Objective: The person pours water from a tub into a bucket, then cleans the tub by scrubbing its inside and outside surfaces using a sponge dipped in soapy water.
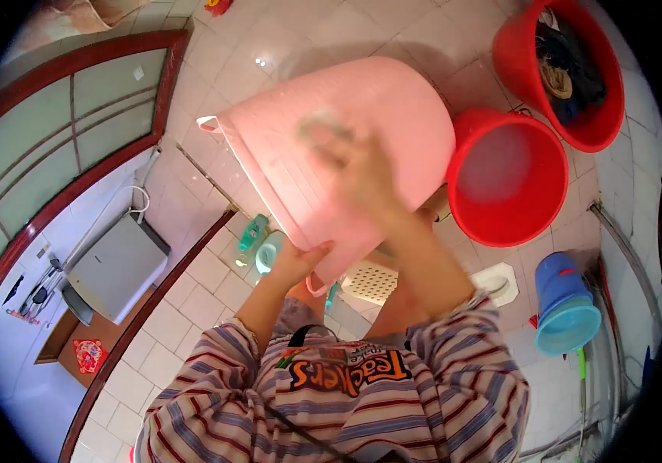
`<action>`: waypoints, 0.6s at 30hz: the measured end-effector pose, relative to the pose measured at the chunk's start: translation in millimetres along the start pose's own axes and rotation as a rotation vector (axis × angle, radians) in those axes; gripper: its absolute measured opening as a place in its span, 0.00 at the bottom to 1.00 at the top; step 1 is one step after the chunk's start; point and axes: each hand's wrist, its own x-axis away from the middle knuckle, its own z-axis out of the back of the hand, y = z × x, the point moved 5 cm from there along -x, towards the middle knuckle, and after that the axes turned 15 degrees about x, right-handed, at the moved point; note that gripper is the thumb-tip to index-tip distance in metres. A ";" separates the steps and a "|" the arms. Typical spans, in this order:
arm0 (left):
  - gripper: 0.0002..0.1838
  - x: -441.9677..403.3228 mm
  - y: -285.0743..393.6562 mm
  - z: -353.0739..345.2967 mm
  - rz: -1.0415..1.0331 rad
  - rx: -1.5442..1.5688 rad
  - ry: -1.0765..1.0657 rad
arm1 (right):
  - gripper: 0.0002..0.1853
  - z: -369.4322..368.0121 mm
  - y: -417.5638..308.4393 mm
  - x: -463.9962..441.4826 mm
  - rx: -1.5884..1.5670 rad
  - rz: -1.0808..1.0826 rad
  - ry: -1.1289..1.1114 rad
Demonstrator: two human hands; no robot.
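Observation:
A large pink plastic tub (393,100) lies tipped on its side in front of me, with white-edged handles at its rim. My left hand (300,262) is closed on the tub's near rim, thumb on the outer wall. Over the ribbed wall of the tub, my right hand (366,174) is smeared by motion. Its fingers are closed around a small greenish-grey pad (323,131), too blurred to name exactly, which appears to be against the pink surface.
To the right stand a red bucket (466,181) of foamy water and another red bucket (512,58) holding dark clothes. A blue bucket (555,274) with a light-blue basin (570,328) is lower right. Left are green bottle (254,230) and a perforated stool (369,283) near my legs.

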 end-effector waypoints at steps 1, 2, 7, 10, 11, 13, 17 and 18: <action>0.20 4.4 1.6 -3.1 -0.018 0.006 0.025 | 0.13 7.6 37.8 -26.1 -0.116 -0.214 -0.199; 0.20 1.7 -2.7 -4.8 -0.025 0.014 0.022 | 0.19 3.2 100.0 -41.6 0.014 -0.463 -0.258; 0.15 5.1 -34.5 -47.2 0.071 -0.161 -0.194 | 0.27 13.8 149.1 -39.0 0.490 -0.636 -0.220; 0.15 11.0 -70.5 -52.5 -0.141 -0.262 -0.273 | 0.25 4.3 38.3 11.1 -0.025 -0.365 -0.268; 0.15 13.1 -66.9 -51.1 -0.133 -0.260 -0.281 | 0.24 9.3 -3.1 30.3 -0.014 -0.215 -0.253; 0.12 14.3 -40.4 -41.2 -0.282 -0.100 -0.263 | 0.23 7.1 -24.3 41.9 -0.011 -0.058 -0.235; 0.11 29.3 -38.7 -17.5 -0.143 -0.109 -0.077 | 0.22 -23.3 84.3 20.2 0.093 -0.245 -0.238; 0.15 29.4 -40.0 -19.6 -0.114 -0.136 -0.165 | 0.22 -6.1 106.9 -0.2 0.139 -0.482 -0.248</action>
